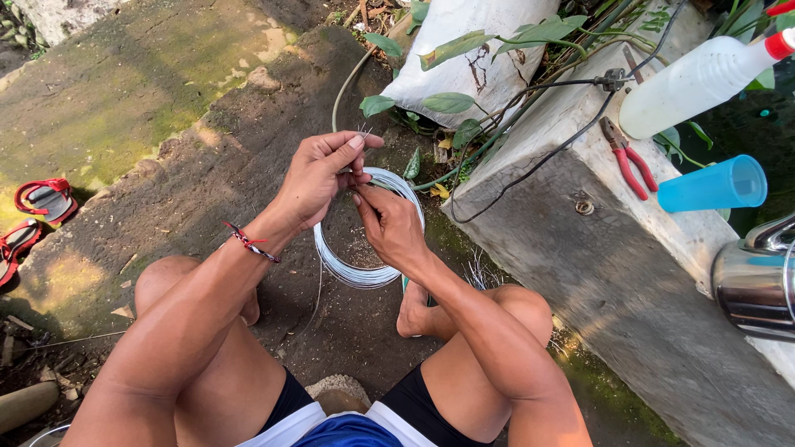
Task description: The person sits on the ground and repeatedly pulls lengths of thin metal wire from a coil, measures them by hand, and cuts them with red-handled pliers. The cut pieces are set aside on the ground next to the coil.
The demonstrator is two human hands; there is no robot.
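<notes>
At the far left a pair of red sandals [33, 219] lies on mossy paving, partly cut off by the frame edge, and beside it the ground turns to bare dark soil [240, 157] in an outdoor yard. The person sits low over this soil with knees spread. The left hand [319, 174], with a red braided band on its wrist, is pinched shut on short ends of thin wire that stick up above the thumb and forefinger. Just below and touching it, the right hand [389, 223] grips the rim of a coil of silver wire [364, 269], which hangs between the knees above the soil; the hands hide the upper part of the coil, and how the wire ends are joined is too fine to make out. Behind the hands a white sack [480, 58] leans among green leaves, its top cut off. To the right runs a rough concrete counter [613, 273] with a black cable trailing across it. On it lie red-handled pliers [625, 157], then a translucent spray bottle [696, 83] resting on its side, its contents not discernible, and a blue plastic cup [716, 184] tipped over with its open mouth facing right. At the right edge a shiny metal vessel [758, 281] is only partly in frame.
</notes>
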